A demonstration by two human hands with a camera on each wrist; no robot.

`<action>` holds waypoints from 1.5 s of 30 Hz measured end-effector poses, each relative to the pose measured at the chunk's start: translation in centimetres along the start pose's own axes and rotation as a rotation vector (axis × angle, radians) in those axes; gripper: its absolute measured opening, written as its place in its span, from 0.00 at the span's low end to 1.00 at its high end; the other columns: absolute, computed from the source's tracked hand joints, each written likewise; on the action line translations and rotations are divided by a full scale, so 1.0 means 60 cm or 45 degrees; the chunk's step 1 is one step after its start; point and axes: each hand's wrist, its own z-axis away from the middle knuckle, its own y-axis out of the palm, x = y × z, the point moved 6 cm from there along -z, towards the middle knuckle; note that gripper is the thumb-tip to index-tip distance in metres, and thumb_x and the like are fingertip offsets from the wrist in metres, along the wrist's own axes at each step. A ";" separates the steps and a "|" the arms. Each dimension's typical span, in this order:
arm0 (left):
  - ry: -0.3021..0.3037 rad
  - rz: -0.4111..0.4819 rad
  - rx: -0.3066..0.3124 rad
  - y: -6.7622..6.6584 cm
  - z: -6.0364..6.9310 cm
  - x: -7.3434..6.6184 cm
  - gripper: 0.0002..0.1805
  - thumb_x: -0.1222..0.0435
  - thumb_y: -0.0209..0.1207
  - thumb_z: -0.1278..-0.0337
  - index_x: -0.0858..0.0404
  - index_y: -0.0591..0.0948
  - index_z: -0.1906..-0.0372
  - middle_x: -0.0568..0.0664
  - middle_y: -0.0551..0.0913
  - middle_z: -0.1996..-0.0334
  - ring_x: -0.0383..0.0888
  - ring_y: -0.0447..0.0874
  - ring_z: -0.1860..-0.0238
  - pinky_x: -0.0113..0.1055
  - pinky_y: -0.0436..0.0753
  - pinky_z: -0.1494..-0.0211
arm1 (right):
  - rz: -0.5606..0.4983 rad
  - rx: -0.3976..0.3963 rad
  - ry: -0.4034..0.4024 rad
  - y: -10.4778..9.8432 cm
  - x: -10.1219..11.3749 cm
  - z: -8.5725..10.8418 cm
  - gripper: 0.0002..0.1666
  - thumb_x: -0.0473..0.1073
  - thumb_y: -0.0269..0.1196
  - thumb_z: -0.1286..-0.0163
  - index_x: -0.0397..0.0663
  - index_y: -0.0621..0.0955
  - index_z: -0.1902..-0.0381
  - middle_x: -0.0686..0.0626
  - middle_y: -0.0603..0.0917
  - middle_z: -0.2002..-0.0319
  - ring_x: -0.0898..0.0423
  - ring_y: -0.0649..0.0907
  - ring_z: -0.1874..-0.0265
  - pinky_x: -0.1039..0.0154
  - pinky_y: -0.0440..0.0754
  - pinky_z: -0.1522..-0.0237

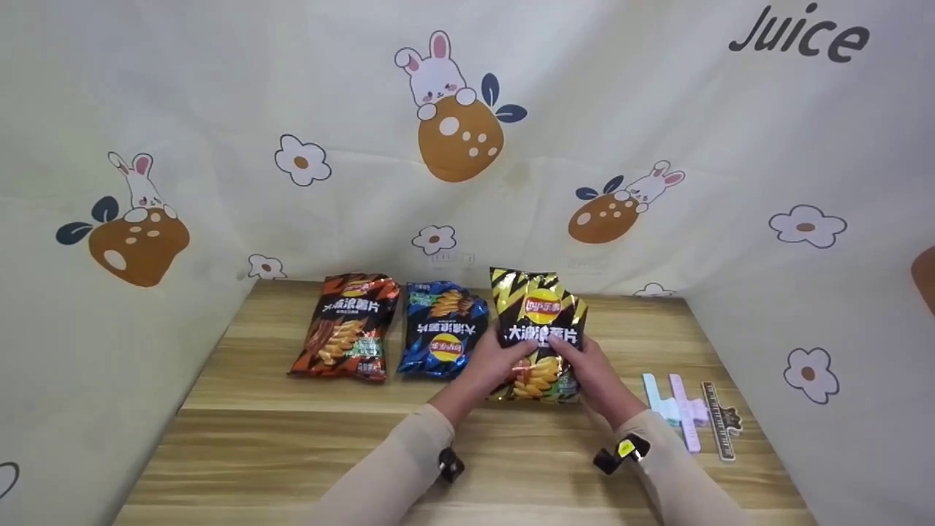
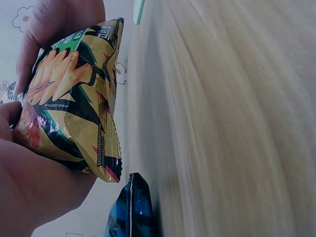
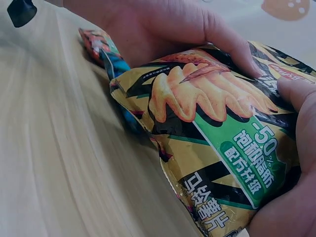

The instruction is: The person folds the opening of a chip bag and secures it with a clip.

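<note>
Both hands grip a yellow and black bag of potato chips (image 1: 537, 372), one at each side, with the thumbs across its front. My left hand (image 1: 498, 365) holds the bag's left side and my right hand (image 1: 595, 372) its right side. In the wrist views the bag is held off the wooden table, its crimped bottom edge towards the cameras. A blue bag of chips (image 1: 443, 329) lies just left of my left hand. Farther left is a red bag of chips (image 1: 347, 329). The fingers behind the yellow bag are hidden.
On the right of the wooden table (image 1: 307, 446) lie a light blue clip (image 1: 661, 402), a lilac clip (image 1: 687, 416) and a clear clip with dark markings (image 1: 719, 424). A printed cloth (image 1: 350, 88) hangs behind and at both sides of the table.
</note>
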 end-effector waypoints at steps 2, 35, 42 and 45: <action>0.008 -0.006 0.001 -0.008 0.006 -0.003 0.47 0.53 0.75 0.33 0.65 0.67 0.17 0.61 0.80 0.29 0.57 0.82 0.31 0.53 0.77 0.23 | 0.000 0.003 -0.013 0.009 0.002 0.003 0.30 0.50 0.66 0.17 0.33 0.76 0.30 0.41 0.91 0.53 0.46 0.91 0.55 0.52 0.92 0.50; 0.118 -0.011 0.026 -0.108 0.099 -0.047 0.57 0.47 0.77 0.34 0.69 0.59 0.14 0.66 0.77 0.26 0.61 0.80 0.28 0.53 0.79 0.25 | 0.086 0.170 -0.185 0.113 0.049 0.051 0.30 0.47 0.69 0.20 0.36 0.78 0.29 0.41 0.89 0.44 0.46 0.90 0.47 0.51 0.90 0.42; 0.207 -0.025 0.066 -0.122 0.111 -0.064 0.50 0.49 0.76 0.33 0.64 0.65 0.17 0.61 0.82 0.32 0.56 0.85 0.35 0.48 0.84 0.29 | 0.085 0.201 -0.211 0.127 0.060 0.058 0.27 0.43 0.70 0.22 0.31 0.79 0.33 0.41 0.90 0.47 0.47 0.91 0.50 0.51 0.90 0.44; 0.198 -0.043 0.067 -0.128 0.115 -0.067 0.50 0.48 0.77 0.34 0.64 0.65 0.17 0.62 0.82 0.32 0.56 0.86 0.35 0.49 0.85 0.30 | 0.096 0.214 -0.218 0.132 0.065 0.060 0.28 0.43 0.71 0.23 0.31 0.79 0.33 0.40 0.90 0.47 0.47 0.91 0.50 0.50 0.90 0.43</action>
